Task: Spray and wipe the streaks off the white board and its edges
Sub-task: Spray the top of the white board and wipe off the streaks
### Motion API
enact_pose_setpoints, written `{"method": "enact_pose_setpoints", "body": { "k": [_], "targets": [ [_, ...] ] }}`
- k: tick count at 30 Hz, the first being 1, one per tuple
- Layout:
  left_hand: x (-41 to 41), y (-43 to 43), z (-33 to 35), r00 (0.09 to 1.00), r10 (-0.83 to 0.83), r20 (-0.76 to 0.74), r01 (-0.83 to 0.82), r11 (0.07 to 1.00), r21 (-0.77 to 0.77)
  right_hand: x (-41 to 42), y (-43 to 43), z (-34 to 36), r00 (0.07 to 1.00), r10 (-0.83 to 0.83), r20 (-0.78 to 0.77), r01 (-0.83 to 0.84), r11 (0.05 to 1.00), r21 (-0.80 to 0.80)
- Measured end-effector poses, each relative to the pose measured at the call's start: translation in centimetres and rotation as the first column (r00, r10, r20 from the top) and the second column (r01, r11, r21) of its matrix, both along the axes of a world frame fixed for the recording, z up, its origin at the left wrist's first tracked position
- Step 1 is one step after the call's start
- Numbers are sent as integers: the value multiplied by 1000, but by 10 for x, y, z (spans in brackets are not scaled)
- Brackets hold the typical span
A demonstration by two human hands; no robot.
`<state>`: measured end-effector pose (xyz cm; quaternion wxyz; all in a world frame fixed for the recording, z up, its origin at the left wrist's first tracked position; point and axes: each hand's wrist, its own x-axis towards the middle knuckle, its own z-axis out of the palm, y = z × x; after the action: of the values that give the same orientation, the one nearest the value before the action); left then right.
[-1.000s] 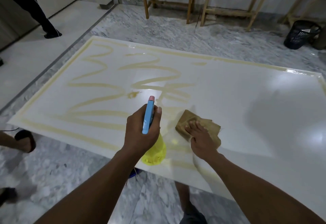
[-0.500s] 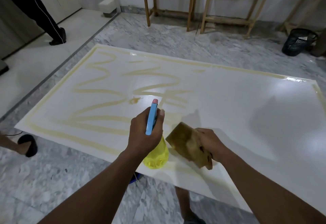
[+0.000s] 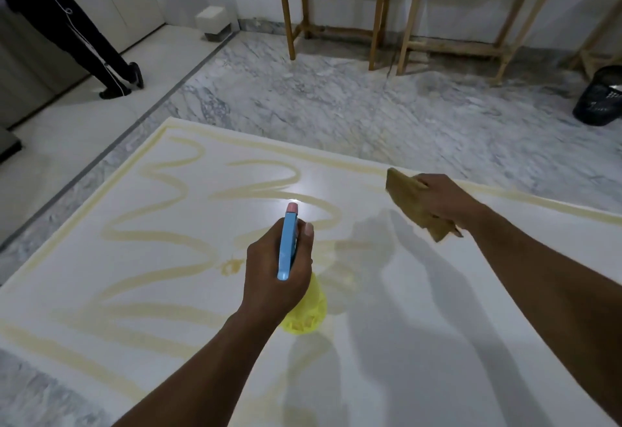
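A large white board (image 3: 420, 342) lies flat on the marble floor, marked with yellowish wavy streaks (image 3: 161, 235) on its left half and a yellowish band along its edges. My left hand (image 3: 276, 272) grips a spray bottle (image 3: 288, 241) with a blue head, pink nozzle and yellow body, held above the board's middle. My right hand (image 3: 441, 199) holds a folded tan cloth (image 3: 412, 206) in the air near the board's far edge.
Two wooden tables (image 3: 333, 6) stand against the far wall. A black mesh bin (image 3: 600, 97) sits at the far right. Another person's legs (image 3: 97, 43) are at the far left. A white box (image 3: 212, 19) rests by the wall.
My right hand lifted the cloth off the board's near part and carried it up and away toward the far edge. The spray bottle stayed in my left hand; the view moved forward.
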<state>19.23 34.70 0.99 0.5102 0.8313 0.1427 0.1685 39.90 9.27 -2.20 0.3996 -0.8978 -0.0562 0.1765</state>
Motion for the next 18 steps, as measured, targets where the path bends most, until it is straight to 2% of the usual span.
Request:
{"method": "enact_pose_setpoints", "body": {
  "k": [4, 6, 9, 11, 14, 18],
  "targets": [
    [19, -1, -17, 1000, 13, -20, -13, 1000, 1, 62, 8, -26, 986, 96, 136, -55, 960, -276],
    [25, -3, -23, 999, 8, -37, -8, 1000, -4, 78, 13, -51, 986, 134, 96, -96, 939, -332],
    [34, -4, -29, 998, 20, -52, -20, 1000, 4, 82, 24, -92, 968, 250, -23, -244, 914, -325],
    [38, -4, -31, 998, 16, -57, -16, 1000, 11, 78, 28, -120, 931, 364, -34, -347, 851, -394],
    [40, -3, -32, 998, 3, -58, -3, 1000, 8, 75, 26, -142, 931, 341, 129, -242, 844, -479],
    [40, 3, -35, 999, -2, -49, 3, 1000, 19, 73, 33, -158, 933, 344, 107, -248, 827, -504]
  ]
}}
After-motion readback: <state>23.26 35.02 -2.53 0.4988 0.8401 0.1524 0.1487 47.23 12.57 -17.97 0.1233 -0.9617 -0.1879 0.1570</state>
